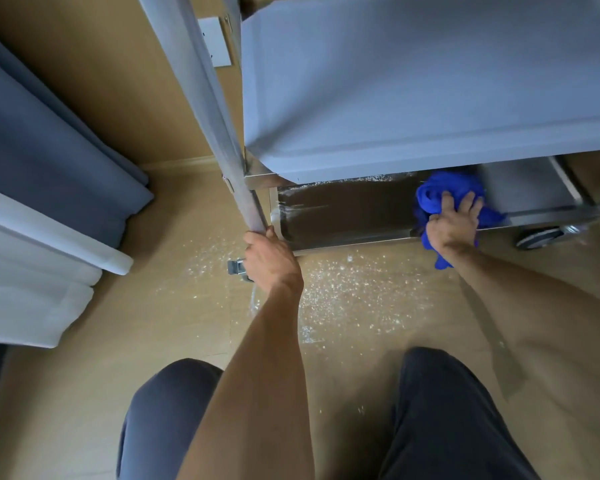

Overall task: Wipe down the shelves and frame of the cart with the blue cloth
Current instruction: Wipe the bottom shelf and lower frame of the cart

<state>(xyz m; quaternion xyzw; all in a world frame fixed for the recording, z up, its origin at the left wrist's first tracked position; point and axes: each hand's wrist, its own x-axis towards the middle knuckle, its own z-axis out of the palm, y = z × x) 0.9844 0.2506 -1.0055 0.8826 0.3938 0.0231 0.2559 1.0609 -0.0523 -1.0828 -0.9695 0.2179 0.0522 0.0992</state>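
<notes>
- The cart [430, 81] fills the upper right of the head view, seen from above; its upper shelf [413, 98] looks smooth and free of powder, so I judge that level done or never soiled.
- The floor [378, 306] in front of the cart carries a wide scatter of white crumbs or powder; that lies outside the task as worded, but it suggests much has been swept off the shelves.
- The bottom shelf [343, 216] is the level in hand. Its middle stretch looks dark and mostly clear, while a white band of powder [326, 183] runs along its back edge and into the left corner, so this shelf looks only partly wiped.
- The frame post [222, 140] on the left shows no clear dirt; whether it has been wiped I cannot tell.
- The blue cloth [444, 192] is bunched at the right part of the bottom shelf, partly draped over its front lip.
- The right hand [454, 223] presses down on the cloth with fingers spread over it.
- The left hand [271, 258] is curled round the lower end of the frame post, seemingly steadying the cart.
- A caster wheel [537, 237] shows under the right end.
</notes>
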